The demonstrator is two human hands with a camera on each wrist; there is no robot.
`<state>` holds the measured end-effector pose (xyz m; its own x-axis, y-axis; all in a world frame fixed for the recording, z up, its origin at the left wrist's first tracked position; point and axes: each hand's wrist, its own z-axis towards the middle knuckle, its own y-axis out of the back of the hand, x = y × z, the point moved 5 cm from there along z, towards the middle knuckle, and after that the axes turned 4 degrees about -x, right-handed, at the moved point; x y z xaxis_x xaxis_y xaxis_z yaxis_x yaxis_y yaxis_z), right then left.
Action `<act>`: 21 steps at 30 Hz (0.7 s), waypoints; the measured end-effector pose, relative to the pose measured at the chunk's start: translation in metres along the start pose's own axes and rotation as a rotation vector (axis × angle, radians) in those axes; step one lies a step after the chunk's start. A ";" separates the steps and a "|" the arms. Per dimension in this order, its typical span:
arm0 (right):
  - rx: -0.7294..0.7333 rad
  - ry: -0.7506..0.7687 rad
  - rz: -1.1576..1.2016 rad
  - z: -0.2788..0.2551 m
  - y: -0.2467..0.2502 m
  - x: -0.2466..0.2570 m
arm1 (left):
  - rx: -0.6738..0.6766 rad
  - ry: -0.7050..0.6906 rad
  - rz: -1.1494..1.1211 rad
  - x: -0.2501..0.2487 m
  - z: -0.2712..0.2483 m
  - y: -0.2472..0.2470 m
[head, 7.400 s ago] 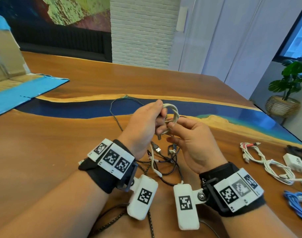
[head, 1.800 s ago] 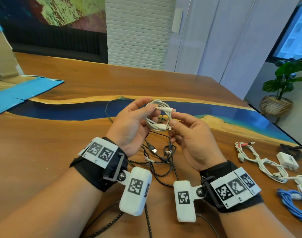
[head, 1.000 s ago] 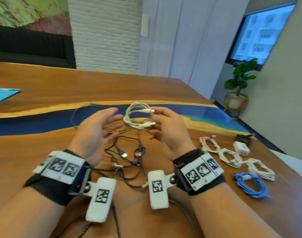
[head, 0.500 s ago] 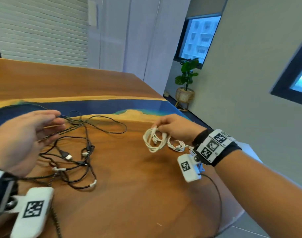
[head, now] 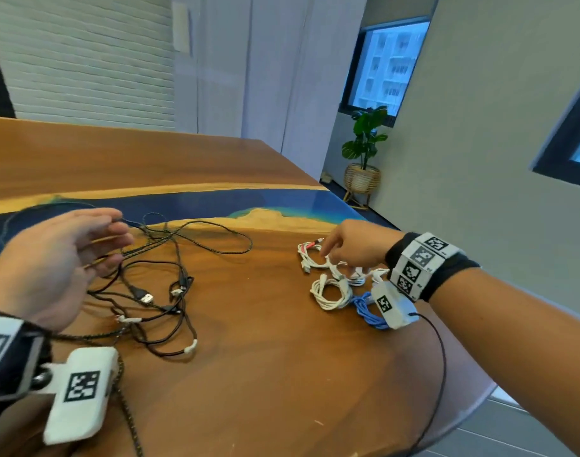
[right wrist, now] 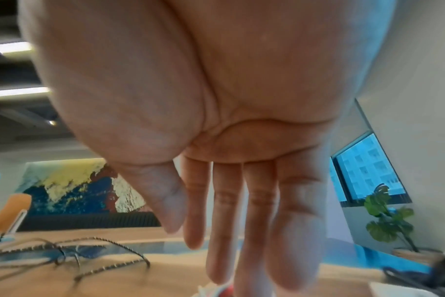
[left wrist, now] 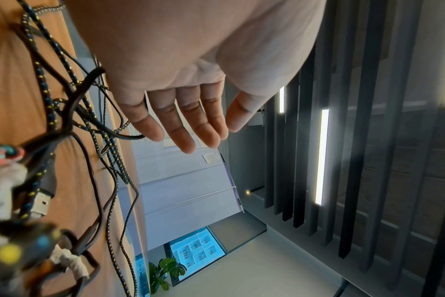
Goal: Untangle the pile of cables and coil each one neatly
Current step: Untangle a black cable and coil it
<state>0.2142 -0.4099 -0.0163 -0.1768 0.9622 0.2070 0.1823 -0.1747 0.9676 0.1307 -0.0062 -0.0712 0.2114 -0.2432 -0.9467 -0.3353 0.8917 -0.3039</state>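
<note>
A tangle of black and braided cables (head: 156, 285) lies on the wooden table (head: 265, 374), left of centre. My left hand (head: 117, 239) hovers over its left side with fingers straight and holds nothing; in the left wrist view the left hand (left wrist: 191, 130) is spread, with the cables (left wrist: 64, 120) beside it. A coiled white cable (head: 328, 291) lies free on the table at the right. My right hand (head: 334, 255) is just beyond it, above older white coils (head: 310, 258). Its fingers (right wrist: 231, 241) hang straight and empty.
A blue coil (head: 364, 306) lies by my right wrist, partly behind the wrist camera. The table's rounded right edge (head: 473, 400) is close to the coils. A potted plant (head: 364, 143) stands on the floor beyond. Bare wood lies between the tangle and the coils.
My right hand carried the white coil to the right, set it down beside the other coils and let go. My left hand stayed open over the tangle.
</note>
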 end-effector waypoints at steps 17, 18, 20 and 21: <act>0.124 0.643 -0.260 -0.004 -0.074 0.218 | -0.106 0.101 0.106 -0.019 -0.021 -0.010; 0.136 0.653 -0.313 0.001 -0.080 0.220 | -0.103 0.114 0.113 -0.018 -0.022 -0.011; 0.120 0.670 -0.369 0.008 -0.082 0.222 | -0.104 0.136 0.137 -0.016 -0.023 -0.012; 0.105 0.667 -0.378 0.011 -0.080 0.222 | -0.106 0.144 0.148 -0.014 -0.022 -0.012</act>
<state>0.1707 -0.1799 -0.0497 -0.7842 0.6176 -0.0595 0.0784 0.1938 0.9779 0.1113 -0.0222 -0.0568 0.0225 -0.1718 -0.9849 -0.4492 0.8784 -0.1635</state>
